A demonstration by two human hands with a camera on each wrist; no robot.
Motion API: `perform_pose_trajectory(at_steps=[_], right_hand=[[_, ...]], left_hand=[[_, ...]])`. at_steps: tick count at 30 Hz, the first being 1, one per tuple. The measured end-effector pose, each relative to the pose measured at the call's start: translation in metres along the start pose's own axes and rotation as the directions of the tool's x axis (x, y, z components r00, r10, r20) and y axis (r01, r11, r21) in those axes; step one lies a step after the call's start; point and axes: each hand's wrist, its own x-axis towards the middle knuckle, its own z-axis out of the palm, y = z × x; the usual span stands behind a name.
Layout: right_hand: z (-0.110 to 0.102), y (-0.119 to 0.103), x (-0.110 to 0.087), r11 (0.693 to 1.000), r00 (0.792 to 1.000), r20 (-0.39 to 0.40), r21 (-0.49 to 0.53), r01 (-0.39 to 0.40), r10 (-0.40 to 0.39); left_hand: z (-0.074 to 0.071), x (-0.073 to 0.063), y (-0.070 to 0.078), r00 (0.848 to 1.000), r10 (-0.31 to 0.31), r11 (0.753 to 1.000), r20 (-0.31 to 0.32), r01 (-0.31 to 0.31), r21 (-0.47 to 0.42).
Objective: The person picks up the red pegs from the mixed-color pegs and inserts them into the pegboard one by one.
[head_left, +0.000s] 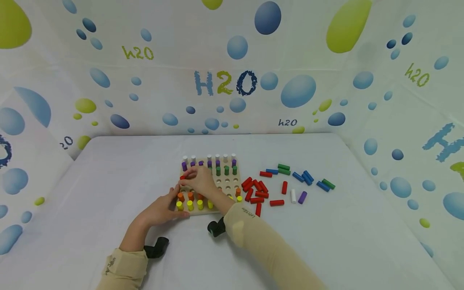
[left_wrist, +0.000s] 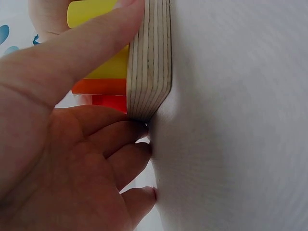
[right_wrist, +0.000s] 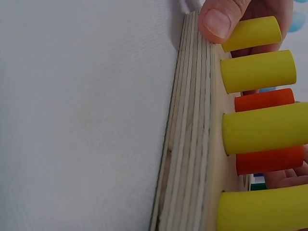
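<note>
A wooden pegboard (head_left: pixel 228 184) lies on the table with rows of coloured pegs standing in its holes. My left hand (head_left: pixel 159 209) holds its near left corner, thumb (left_wrist: pixel 96 45) on the front edge and fingers (left_wrist: pixel 127 159) along the left side. Over the board's left part, my right hand (head_left: pixel 201 181) pinches a red peg (head_left: pixel 182 177) at the left end of a row. Yellow pegs (right_wrist: pixel 260 72) fill the nearest row, with orange pegs (head_left: pixel 180 196) behind them. Green pegs (head_left: pixel 218 171), purple pegs (head_left: pixel 184 166) and white pegs (head_left: pixel 217 156) stand farther back. My right hand and forearm hide part of the board.
Right of the board lie many loose red pegs (head_left: pixel 277 203). Beyond them are several blue pegs (head_left: pixel 298 177) and green pegs (head_left: pixel 328 184), plus a white peg (head_left: pixel 293 196) and a purple peg (head_left: pixel 302 197). A printed cloth wall (head_left: pixel 174 60) stands behind the table.
</note>
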Motion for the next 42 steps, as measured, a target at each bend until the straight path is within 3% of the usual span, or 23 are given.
perform_pose_trajectory(at_steps=[7, 17, 26, 42], right_hand=[[-0.002, -0.001, 0.0, 0.999, 1.0, -0.003, -0.051, 0.006, -0.006], [-0.006, -0.001, -0.004, 0.993, 0.995, -0.001, -0.073, 0.097, -0.097], [-0.024, 0.002, -0.01, 0.982, 0.987, 0.027, -0.101, 0.162, -0.16], [-0.058, 0.007, -0.022, 0.967, 0.98, 0.051, -0.164, 0.196, -0.19]], left_hand=[[-0.001, -0.001, 0.0, 1.0, 0.012, 1.0, -0.003, -0.012, 0.006], [-0.002, -0.002, 0.002, 1.0, 0.001, 1.0, 0.004, -0.001, 0.0], [-0.002, -0.001, 0.001, 1.0, -0.008, 1.0, -0.002, 0.008, -0.007], [0.0, -0.003, 0.003, 1.0, -0.026, 0.999, -0.005, 0.026, -0.019]])
